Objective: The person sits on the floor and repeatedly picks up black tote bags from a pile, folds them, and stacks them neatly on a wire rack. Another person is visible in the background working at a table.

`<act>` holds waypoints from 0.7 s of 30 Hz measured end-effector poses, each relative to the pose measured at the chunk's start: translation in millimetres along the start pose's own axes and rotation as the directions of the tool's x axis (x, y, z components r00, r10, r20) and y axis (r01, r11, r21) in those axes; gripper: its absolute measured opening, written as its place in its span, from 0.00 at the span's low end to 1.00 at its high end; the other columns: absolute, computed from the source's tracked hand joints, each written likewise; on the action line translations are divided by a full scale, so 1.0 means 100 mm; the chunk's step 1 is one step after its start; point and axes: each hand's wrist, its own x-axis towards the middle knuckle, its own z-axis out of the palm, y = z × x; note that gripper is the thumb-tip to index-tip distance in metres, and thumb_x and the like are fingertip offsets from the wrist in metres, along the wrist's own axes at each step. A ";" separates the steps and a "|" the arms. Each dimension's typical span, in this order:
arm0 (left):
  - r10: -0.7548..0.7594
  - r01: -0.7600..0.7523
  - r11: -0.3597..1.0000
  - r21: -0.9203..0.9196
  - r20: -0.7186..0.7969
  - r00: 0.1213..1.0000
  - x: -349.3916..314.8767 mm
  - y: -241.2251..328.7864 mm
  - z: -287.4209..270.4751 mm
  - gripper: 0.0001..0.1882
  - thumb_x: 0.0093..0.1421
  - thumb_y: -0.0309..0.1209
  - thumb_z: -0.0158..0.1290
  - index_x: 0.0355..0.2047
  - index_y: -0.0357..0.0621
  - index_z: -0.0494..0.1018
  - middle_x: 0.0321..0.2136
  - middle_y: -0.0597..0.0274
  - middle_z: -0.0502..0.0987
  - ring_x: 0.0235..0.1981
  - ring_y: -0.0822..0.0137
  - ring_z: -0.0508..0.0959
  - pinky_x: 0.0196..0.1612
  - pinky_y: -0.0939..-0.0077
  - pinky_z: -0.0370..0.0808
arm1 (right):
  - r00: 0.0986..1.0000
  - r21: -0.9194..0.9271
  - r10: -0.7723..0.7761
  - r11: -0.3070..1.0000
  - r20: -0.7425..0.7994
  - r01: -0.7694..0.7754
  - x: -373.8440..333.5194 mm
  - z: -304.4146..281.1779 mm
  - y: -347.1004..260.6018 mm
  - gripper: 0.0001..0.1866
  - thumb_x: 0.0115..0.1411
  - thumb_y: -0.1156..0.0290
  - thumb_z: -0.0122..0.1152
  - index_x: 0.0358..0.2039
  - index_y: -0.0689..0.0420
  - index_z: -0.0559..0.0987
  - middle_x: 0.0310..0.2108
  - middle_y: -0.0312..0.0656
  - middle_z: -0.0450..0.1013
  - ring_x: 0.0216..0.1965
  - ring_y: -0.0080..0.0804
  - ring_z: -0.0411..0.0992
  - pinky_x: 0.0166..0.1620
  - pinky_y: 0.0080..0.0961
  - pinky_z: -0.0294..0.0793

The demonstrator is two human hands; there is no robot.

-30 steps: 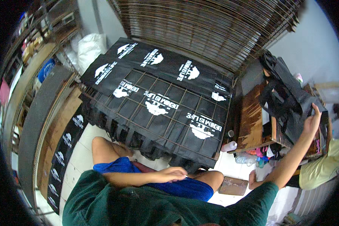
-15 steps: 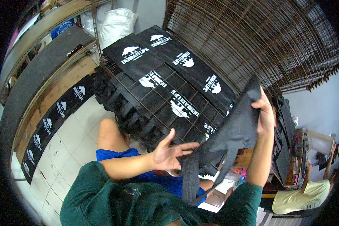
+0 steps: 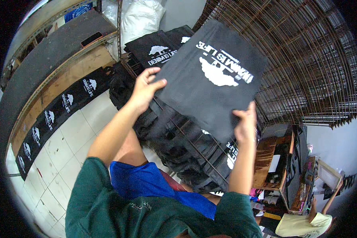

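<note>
A black fabric tote bag (image 3: pixel 186 89) with a white tree print and lettering is stretched out flat and tilted between my two hands. Its left edge is pinched by my left hand (image 3: pixel 144 91), thumb on top. At the lower right edge, my right hand (image 3: pixel 246 125) grips it, slightly blurred, with some fingers behind the cloth. Beneath is a wire rack, much of it hidden by this bag. Other printed black bags (image 3: pixel 152 45) lie on the rack's far left part. Below its near side hangs a mass of black bags and straps (image 3: pixel 166 146).
Stacked wire racks (image 3: pixel 301 59) tilt up at the far right. On the left stands a dark-topped shelf (image 3: pixel 51 49), with printed black bags (image 3: pixel 49 119) in a row beside it. A white sack (image 3: pixel 142 20) sits behind. At right are a wooden table (image 3: pixel 263 162) and a person in yellow (image 3: pixel 301 225) touching a frame (image 3: pixel 328 175).
The bag was folded and hanging at the right by my right hand, straps dangling, my left hand spread beside it. Now it is spread over the rack, with my left hand holding its left edge.
</note>
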 end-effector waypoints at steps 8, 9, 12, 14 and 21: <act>0.232 -0.162 0.733 0.660 -0.018 0.973 0.98 -0.79 -1.00 0.18 0.47 0.24 0.59 0.40 0.38 0.72 0.38 0.53 0.77 0.43 0.61 0.76 0.46 0.72 0.70 | 0.953 0.048 0.288 0.957 -0.093 -0.284 0.19 0.50 2.35 0.43 0.46 0.86 0.52 0.61 0.49 0.47 0.46 0.42 0.67 0.33 0.25 0.67 0.23 0.18 0.61; 0.201 -0.138 0.739 0.660 -0.020 0.979 0.99 -0.87 -1.03 0.19 0.47 0.24 0.59 0.41 0.39 0.72 0.38 0.52 0.77 0.43 0.61 0.76 0.46 0.72 0.70 | 0.941 0.032 0.317 0.948 -0.121 -0.315 0.19 0.49 2.52 0.43 0.47 0.86 0.51 0.61 0.49 0.47 0.46 0.42 0.66 0.29 0.24 0.66 0.19 0.16 0.57; 0.103 0.042 0.624 0.780 -0.136 0.985 0.88 -0.90 -0.97 0.20 0.46 0.25 0.60 0.41 0.41 0.72 0.38 0.49 0.76 0.42 0.58 0.76 0.46 0.69 0.71 | 0.893 0.023 0.423 0.905 -0.153 -0.425 0.17 0.47 2.63 0.45 0.46 0.88 0.51 0.63 0.53 0.43 0.53 0.49 0.60 0.46 0.34 0.62 0.42 0.25 0.59; 0.059 0.084 0.652 0.753 -0.161 0.985 0.87 -0.94 -0.98 0.20 0.46 0.26 0.60 0.41 0.41 0.72 0.39 0.50 0.76 0.43 0.58 0.75 0.46 0.69 0.70 | 0.869 -0.013 0.473 0.877 -0.146 -0.480 0.14 0.48 2.54 0.46 0.47 0.87 0.52 0.63 0.55 0.42 0.56 0.53 0.57 0.55 0.39 0.59 0.54 0.28 0.60; 0.149 0.012 0.638 0.770 -0.139 0.979 0.90 -1.05 -1.10 0.19 0.47 0.27 0.59 0.42 0.44 0.72 0.40 0.49 0.75 0.44 0.58 0.74 0.47 0.68 0.69 | 0.843 -0.044 0.512 0.850 -0.164 -0.525 0.08 0.60 2.29 0.44 0.49 0.85 0.52 0.63 0.56 0.41 0.54 0.53 0.60 0.51 0.39 0.63 0.52 0.28 0.61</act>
